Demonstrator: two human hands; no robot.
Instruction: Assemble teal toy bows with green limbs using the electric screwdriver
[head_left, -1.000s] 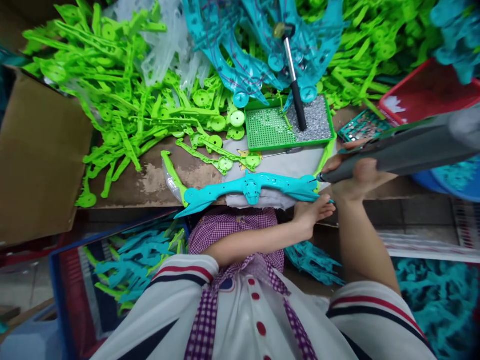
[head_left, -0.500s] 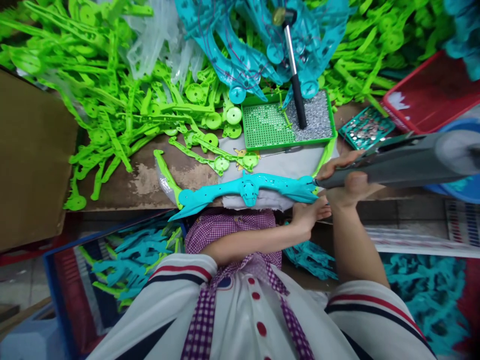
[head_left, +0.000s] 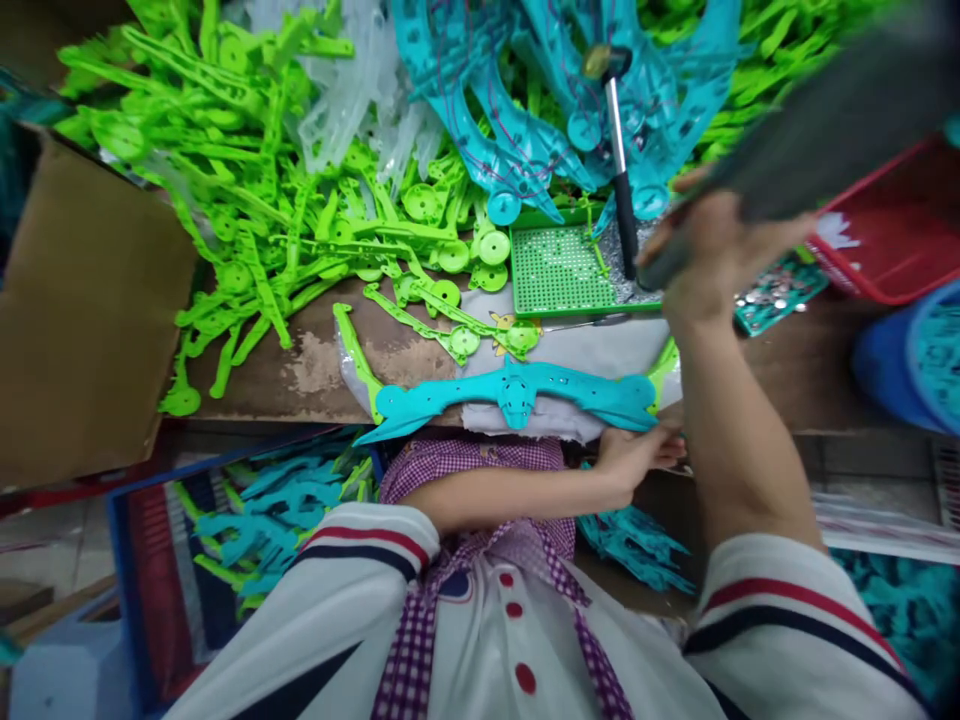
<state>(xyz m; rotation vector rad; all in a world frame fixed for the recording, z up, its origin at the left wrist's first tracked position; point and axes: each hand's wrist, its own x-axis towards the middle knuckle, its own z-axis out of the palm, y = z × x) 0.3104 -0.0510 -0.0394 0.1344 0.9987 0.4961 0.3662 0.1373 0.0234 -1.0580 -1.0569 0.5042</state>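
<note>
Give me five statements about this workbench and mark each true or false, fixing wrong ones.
1. The right hand grips a gray handheld tool. True.
2. The left hand is at the left end of the turquoise winged part. False: the left hand is at its right end.
3. The hammer reaches over the green tray. True.
4. The red bin stands left of the green tray. False: the red bin is right of it.
5. A cardboard box stands at the far left. True.
</note>
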